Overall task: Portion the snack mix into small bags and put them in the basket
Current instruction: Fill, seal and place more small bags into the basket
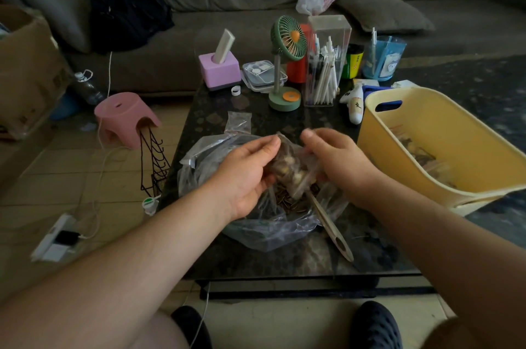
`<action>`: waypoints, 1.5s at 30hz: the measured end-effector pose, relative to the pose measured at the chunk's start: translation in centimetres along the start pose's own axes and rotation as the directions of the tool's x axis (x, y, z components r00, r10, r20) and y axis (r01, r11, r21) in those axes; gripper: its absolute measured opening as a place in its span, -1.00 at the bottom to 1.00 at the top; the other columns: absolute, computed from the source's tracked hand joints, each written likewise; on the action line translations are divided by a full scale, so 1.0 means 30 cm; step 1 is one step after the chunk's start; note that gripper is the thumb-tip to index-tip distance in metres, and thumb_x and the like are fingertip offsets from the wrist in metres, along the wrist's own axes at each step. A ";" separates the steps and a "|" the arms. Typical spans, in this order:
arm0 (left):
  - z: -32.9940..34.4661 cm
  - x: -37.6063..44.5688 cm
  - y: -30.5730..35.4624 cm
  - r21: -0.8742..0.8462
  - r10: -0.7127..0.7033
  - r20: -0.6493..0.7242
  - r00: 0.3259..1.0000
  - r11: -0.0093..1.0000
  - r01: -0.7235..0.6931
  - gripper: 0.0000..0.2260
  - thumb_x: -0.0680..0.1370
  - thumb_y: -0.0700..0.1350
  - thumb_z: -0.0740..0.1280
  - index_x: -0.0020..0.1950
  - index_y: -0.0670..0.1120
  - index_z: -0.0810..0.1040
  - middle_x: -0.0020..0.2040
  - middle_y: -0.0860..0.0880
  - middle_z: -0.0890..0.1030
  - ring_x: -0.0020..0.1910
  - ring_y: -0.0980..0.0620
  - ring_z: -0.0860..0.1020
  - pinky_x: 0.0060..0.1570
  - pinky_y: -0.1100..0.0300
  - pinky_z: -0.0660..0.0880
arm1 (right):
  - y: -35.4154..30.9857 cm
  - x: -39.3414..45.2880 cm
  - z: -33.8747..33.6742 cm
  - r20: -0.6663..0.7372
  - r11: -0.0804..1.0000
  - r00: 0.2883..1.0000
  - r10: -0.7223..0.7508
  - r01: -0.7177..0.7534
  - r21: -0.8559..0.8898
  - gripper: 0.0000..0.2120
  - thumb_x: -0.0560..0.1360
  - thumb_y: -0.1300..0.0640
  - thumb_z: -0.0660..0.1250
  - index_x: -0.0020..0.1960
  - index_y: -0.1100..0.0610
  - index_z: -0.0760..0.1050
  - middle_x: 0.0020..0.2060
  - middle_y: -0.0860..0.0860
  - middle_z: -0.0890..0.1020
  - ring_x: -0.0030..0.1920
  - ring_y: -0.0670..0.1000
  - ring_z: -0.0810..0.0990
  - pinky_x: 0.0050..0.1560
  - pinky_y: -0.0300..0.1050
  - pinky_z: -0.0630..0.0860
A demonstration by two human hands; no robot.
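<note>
A small clear bag (290, 169) filled with snack mix is held between both hands above the big open plastic bag (264, 232) of sunflower seeds. My left hand (247, 175) grips the small bag's left side, thumb at its top edge. My right hand (336, 166) pinches its right side near the top. A wooden spoon (330, 223) leans out of the big bag toward me. The yellow basket (421, 132) stands to the right and holds some filled bags (427, 158). Empty small bags (238, 121) lie just beyond the big bag.
The dark table (299, 260) carries a green desk fan (286, 64), a clear pen box (324, 64), a pink tissue holder (220, 68) and cups at the back. A pink stool (125, 118), wire rack (155, 166) and power strip (57, 237) are on the floor left.
</note>
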State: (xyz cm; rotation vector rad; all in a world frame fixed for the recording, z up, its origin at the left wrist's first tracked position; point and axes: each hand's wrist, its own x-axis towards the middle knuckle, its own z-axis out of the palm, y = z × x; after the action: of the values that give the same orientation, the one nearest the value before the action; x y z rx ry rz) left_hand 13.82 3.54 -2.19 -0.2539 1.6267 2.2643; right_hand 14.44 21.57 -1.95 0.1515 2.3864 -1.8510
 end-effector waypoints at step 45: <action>0.125 0.009 0.091 -0.036 0.150 0.117 0.982 0.989 -0.146 -0.77 0.63 -0.27 0.36 0.28 -0.19 0.65 0.16 -0.18 0.74 0.12 -0.09 0.73 0.12 0.02 0.70 | -0.124 -0.043 -0.052 -0.001 0.914 0.996 -0.088 0.082 0.397 -0.80 0.60 0.18 0.41 0.17 0.24 0.64 0.00 0.20 0.75 -0.02 0.19 0.76 0.00 0.07 0.71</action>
State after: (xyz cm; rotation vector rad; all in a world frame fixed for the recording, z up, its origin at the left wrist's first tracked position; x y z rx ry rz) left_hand 12.74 6.36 1.35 -0.0033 1.6028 2.3621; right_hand 15.11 22.15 2.17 0.0664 2.0028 -2.3478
